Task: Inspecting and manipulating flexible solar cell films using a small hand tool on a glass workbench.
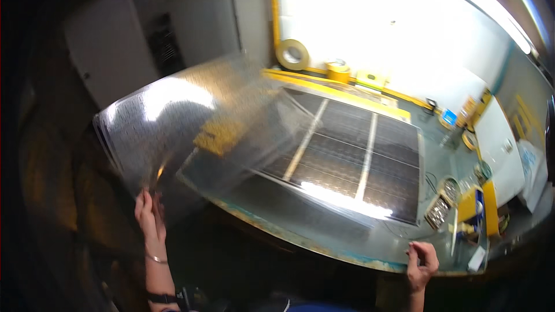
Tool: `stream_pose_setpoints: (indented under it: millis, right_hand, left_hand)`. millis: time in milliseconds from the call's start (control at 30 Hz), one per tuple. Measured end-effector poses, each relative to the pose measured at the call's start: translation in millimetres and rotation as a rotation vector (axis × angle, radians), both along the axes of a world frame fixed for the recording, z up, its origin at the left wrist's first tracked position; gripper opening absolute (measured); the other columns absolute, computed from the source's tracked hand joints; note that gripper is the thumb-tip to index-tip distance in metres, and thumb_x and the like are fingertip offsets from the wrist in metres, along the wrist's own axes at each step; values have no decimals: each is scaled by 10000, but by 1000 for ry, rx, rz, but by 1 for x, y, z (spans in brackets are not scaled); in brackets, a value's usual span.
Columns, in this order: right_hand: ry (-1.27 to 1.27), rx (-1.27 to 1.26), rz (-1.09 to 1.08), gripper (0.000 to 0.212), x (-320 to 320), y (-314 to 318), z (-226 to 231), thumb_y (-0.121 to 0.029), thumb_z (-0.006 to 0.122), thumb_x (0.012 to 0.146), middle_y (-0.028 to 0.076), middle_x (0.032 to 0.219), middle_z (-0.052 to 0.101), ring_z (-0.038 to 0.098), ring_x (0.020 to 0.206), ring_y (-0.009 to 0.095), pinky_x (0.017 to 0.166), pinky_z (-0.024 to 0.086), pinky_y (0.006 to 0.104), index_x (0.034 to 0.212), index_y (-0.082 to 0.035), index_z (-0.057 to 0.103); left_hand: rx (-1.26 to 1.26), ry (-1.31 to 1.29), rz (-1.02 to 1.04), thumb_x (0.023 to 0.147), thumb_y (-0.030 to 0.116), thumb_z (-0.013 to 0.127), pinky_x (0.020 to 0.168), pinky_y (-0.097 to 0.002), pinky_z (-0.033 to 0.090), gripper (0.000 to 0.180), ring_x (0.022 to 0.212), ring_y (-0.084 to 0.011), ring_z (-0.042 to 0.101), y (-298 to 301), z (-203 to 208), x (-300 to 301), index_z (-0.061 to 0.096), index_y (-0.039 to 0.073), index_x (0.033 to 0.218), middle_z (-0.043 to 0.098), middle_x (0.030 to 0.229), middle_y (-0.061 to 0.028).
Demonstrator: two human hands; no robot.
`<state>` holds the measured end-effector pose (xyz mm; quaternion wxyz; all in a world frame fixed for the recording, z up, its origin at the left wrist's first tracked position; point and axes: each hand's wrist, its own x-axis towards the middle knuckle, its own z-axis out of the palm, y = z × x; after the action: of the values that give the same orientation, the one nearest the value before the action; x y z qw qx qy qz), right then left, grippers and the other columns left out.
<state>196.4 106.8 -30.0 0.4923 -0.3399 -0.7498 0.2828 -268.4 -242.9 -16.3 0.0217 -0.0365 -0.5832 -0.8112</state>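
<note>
My left hand (151, 216) grips the lower edge of a large clear, glossy sheet (167, 121), raised and tilted over the left part of the table. Motion blurs the sheet, and the table shows through it. Beneath its right part lies a dark flat panel (341, 144), crossed by two pale strips and thin light lines. My right hand (424, 264) is at the table's front right edge, apart from the panel. Its fingers are curled in a pinch; whether anything is between them cannot be made out.
Tape rolls (293, 55) stand along the yellow-edged back of the table (324, 251). At right are a tray of small metal parts (437, 212), a yellow and blue box (473, 208), a white board (504, 150) and a blue-labelled container (448, 117). A bright lit panel (358, 17) rises behind.
</note>
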Motion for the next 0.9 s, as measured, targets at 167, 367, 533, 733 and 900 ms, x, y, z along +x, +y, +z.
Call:
stream_pose_setpoints:
  millis: [167,367,533,733,900]
  right_hand:
    - [-70,33,-43,151,9,3,-10,85,584,852,90,889,603,589,717,136,636,499,245,982,23,627]
    - [-123,109,-37,188,-4,-1,2,107,591,834,94,905,639,608,729,149,669,506,263,1001,41,647]
    - [-154,99,-135,186,1,-4,3,103,592,836,91,909,642,606,737,146,680,505,261,1001,39,651]
    - [-115,44,-60,191,-7,3,-2,88,602,838,90,913,648,606,751,142,685,507,258,1012,31,655]
    - [-143,99,-137,185,7,-4,-4,72,605,849,96,920,651,606,757,142,684,508,256,1020,24,658]
  left_hand:
    - [109,26,208,945,210,571,553,-248,514,221,751,-127,654,-9,-12,-94,569,118,1146,668,915,-30]
    - [213,39,412,963,205,533,494,-268,474,202,651,-172,645,-38,-64,-186,541,104,1137,688,904,-73]
    - [53,-193,348,907,253,633,562,-276,521,311,682,-172,648,24,-149,-195,538,87,1153,675,870,-76]
    - [-1654,-43,359,684,250,810,667,-354,492,277,742,-156,616,-64,-298,-216,692,36,814,669,811,-69]
    - [-1019,-78,142,880,401,531,735,-378,521,355,837,-259,680,19,-268,-176,717,108,957,694,874,-117]
